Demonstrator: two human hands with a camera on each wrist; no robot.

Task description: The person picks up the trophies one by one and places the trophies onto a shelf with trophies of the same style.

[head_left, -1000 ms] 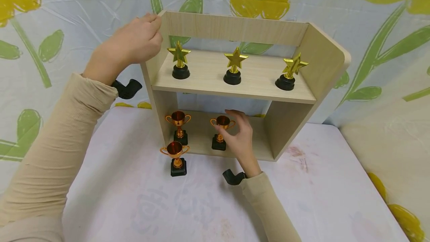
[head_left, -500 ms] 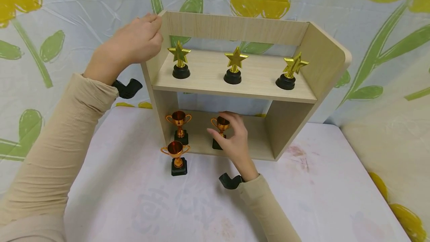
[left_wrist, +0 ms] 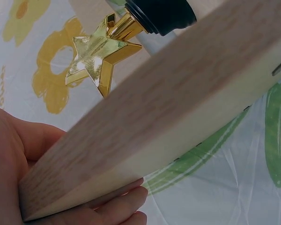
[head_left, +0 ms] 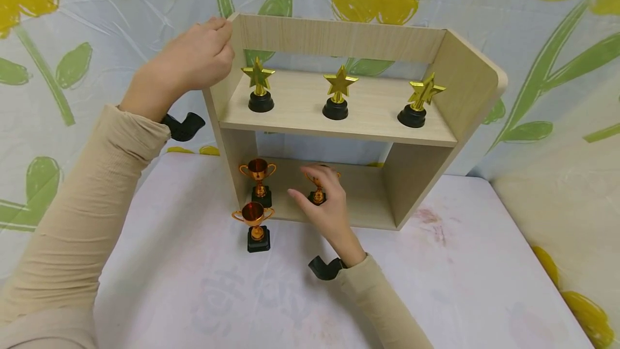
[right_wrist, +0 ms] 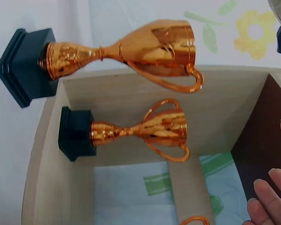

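My left hand (head_left: 194,58) grips the top of the left side panel of a pale wooden shelf (head_left: 339,134). In the left wrist view, thumb and fingers (left_wrist: 126,201) lie on either side of that panel (left_wrist: 145,112). My right hand (head_left: 325,203), thumb and fingers apart, is in front of the middle bronze trophy cup (head_left: 318,197) on the lower board and partly hides it. Another bronze trophy cup (head_left: 259,170) stands at that board's left end. A third trophy cup (head_left: 254,214) stands on the table in front of it; both show large in the right wrist view.
Three gold star trophies stand on the upper board: left (head_left: 259,82), middle (head_left: 338,90) and right (head_left: 417,100). A white cloth covers the table (head_left: 460,279). Behind the shelf hangs a flower-printed cloth (head_left: 121,4).
My right hand has shifted left and slightly down from the middle trophy cup's right side to in front of it, its thumb moving away from the cup. The left hand keeps its grip.
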